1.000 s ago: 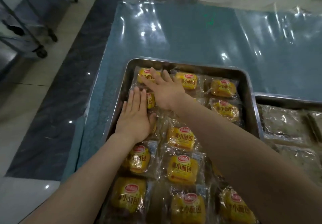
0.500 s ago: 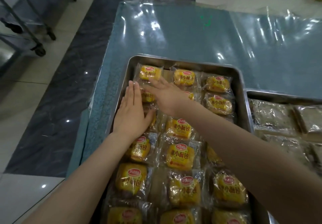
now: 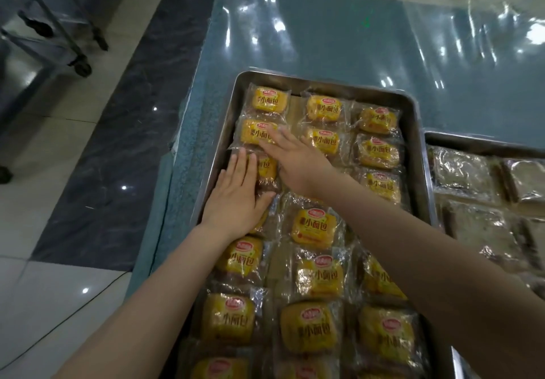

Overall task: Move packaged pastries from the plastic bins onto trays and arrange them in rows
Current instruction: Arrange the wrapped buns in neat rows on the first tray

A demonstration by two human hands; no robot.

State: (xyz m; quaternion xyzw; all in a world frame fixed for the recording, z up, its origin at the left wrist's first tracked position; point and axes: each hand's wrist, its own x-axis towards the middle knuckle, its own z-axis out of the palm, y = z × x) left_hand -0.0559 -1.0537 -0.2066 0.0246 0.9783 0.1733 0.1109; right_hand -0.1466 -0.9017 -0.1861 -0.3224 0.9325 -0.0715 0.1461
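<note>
- Surface [image 3: 339, 42]: blue-grey, covered by a wrinkled clear sheet [image 3: 486, 39] with glare spots.
- Room: pale floor tiles [image 3: 38, 305] with a dark marbled strip [image 3: 126, 142] running beside the surface. A metal cart [image 3: 53, 33] on castors stands top left. A thin dark cable [image 3: 73, 313] lies on the floor lower left.
- Tray [image 3: 236, 98]: steel, sits on the surface in front of you, long side running away from you. A second tray [image 3: 477, 144] is just beside it on the right.
- Your left hand [image 3: 236, 199]: palm down, fingers straight and together, lying flat on the pastries in the tray's left column, close to the left wall.
- Your right hand [image 3: 298, 163]: palm down, fingers straight and slightly spread, reaching across to the left. Its fingertips rest on the second pastry [image 3: 253, 134] from the far end of the left column.
- Neither hand pinches or curls round anything. The two hands are near each other but apart.
- Pastries [image 3: 314, 227]: yellow buns in clear wrappers with red logos, all inside the tray, in three columns. About eighteen show; your arms hide some.
- Second tray holds brownish clear-wrapped packs [image 3: 463, 172], at least four showing. Exact count unclear.
- Trays: two. Hands: two. Cart: one.
</note>
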